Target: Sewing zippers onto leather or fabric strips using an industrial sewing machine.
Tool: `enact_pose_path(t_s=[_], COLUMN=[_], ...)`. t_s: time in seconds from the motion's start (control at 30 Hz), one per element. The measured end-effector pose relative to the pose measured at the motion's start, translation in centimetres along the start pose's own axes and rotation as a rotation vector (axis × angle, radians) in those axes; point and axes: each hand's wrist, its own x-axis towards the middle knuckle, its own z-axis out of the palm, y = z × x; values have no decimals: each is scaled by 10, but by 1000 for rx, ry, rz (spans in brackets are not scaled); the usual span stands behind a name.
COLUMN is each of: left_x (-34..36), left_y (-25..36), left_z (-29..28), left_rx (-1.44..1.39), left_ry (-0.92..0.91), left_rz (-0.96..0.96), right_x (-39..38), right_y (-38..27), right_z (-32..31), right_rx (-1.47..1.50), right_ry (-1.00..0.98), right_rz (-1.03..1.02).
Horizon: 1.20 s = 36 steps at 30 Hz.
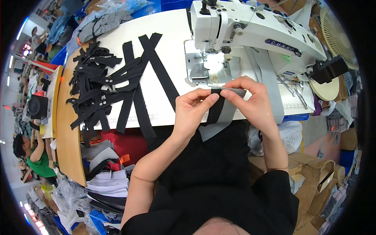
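In front of the white sewing machine (250, 29), at the table's near edge, my two hands are close together. My left hand (192, 109) pinches a black fabric strip (214, 113) between thumb and fingers. With thumb and forefinger, my right hand (251, 102) grips a grey fabric piece (227, 113) where it meets the top of the black strip. Both pieces hang down over my lap, the grey one partly behind the black. The lit needle area (215, 64) is just beyond my fingertips. What lies directly under them is hidden.
Black zipper-like strips (98, 78) with small metal parts lie heaped on the table's left. Longer black strips (162, 74) cross beside them. Scissors and metal tools (299, 96) rest at right, near a fan (338, 35). Cardboard boxes (313, 180) stand lower right. Other people work far left.
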Motion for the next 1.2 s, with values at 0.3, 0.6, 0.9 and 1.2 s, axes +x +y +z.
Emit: enact_pose_path(t_s=[0.3,0.6,0.9,1.2], left_x=[15,32,42,36], left_y=[-20,-14,-21,-17], left_z=[-6,-20,-29,-35], left_rx=[3,722,842,1124], left_ry=[25,47,36,-237], left_rz=[-37,185,290,366], right_x=[23,74,84,86], right_y=[14,76,91,68], right_z=[-3,18,42,22], right_rx=[-228,-431,-719,-605], right_ry=[-68,-290,-35,-333], right_rz=[-133,191,28,230])
